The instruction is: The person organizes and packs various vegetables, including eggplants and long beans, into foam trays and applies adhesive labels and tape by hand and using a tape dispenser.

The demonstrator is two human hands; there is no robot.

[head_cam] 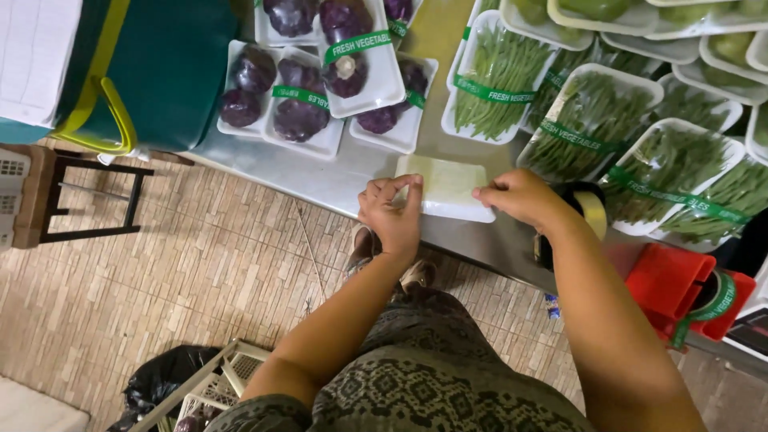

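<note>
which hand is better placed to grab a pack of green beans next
Right, probably. The right hand sits at the right edge of the empty white tray, right beside the wrapped green bean packs. The left hand pinches the tray's left edge, nearer the eggplant packs.

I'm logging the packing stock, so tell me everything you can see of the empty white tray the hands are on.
The empty white tray is a shallow rectangular dish with rounded corners, foam-like in look, pale yellowish inside. It lies flat at the near edge of the grey counter, in front of the packed vegetable trays. The left hand pinches its left end and the right hand its right end. Whether film covers it cannot be told.
</note>
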